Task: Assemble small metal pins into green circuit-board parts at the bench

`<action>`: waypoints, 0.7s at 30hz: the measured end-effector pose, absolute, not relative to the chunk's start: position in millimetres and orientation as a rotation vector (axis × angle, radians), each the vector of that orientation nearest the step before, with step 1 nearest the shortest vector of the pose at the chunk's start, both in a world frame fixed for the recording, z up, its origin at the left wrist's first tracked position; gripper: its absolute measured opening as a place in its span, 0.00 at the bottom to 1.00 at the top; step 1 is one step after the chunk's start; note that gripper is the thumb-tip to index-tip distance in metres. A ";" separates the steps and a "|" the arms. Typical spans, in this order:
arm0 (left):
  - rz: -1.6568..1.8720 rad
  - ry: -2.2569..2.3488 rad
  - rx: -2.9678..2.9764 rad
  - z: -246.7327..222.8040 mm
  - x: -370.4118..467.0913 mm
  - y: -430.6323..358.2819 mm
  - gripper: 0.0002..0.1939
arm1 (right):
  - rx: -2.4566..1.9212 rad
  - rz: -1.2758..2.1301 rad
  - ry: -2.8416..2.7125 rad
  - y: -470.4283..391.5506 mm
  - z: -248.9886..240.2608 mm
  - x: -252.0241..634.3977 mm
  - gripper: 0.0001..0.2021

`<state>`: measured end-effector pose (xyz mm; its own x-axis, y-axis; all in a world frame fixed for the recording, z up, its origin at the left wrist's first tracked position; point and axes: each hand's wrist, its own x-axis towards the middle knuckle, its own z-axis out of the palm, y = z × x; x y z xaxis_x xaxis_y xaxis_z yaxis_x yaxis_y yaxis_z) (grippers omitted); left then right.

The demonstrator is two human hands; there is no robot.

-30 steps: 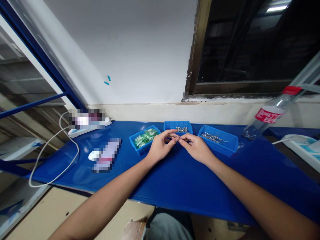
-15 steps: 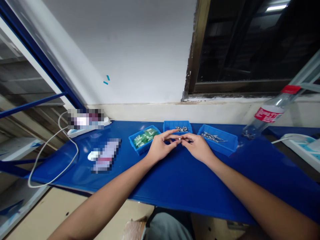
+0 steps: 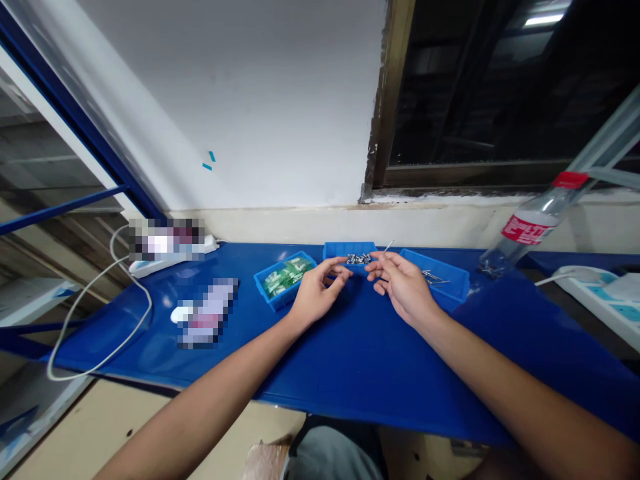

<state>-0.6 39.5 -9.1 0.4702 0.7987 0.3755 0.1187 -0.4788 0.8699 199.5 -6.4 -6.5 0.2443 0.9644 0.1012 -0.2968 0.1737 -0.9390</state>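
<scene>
The blue tabletop (image 3: 350, 380) carried three blue bins around the gap between the hands: the bin of green pieces (image 3: 281, 302) at 9 o'clock, the bin of short metal parts (image 3: 345, 249) at 12, the bin of metal pins (image 3: 456, 293) at 3. The left hand (image 3: 317, 293) and right hand (image 3: 407, 287) had just separated. Left fingers were curled; whether they held anything could not be determined. Right fingers gripped a slender metal pin (image 3: 389, 245), tilted, at 2 o'clock; apparently, two-handed handling had given way to one-handed.

White wall (image 3: 270, 100) behind a blue table (image 3: 335, 373), dark brown-framed window (image 3: 460, 113) to the right
</scene>
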 end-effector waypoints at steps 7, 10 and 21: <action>1.019 0.813 1.988 -6.3 0.9 36.0 0.19 | -1.066 1.104 -0.820 -24.9 0.7 230.6 0.14; 0.979 0.807 2.077 -4.9 2.3 34.3 0.17 | -1.219 1.346 -1.046 -43.7 15.8 246.0 0.21; 0.791 0.772 2.374 -8.8 -0.2 35.1 0.20 | -1.783 -0.111 -1.990 -44.7 -11.9 365.5 0.50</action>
<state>-0.2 35.1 -8.8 0.6675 0.6495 0.3641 0.3478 -0.7043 0.6189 365.5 -44.7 -11.9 -0.0512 0.9203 0.3879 0.9576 0.1555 -0.2425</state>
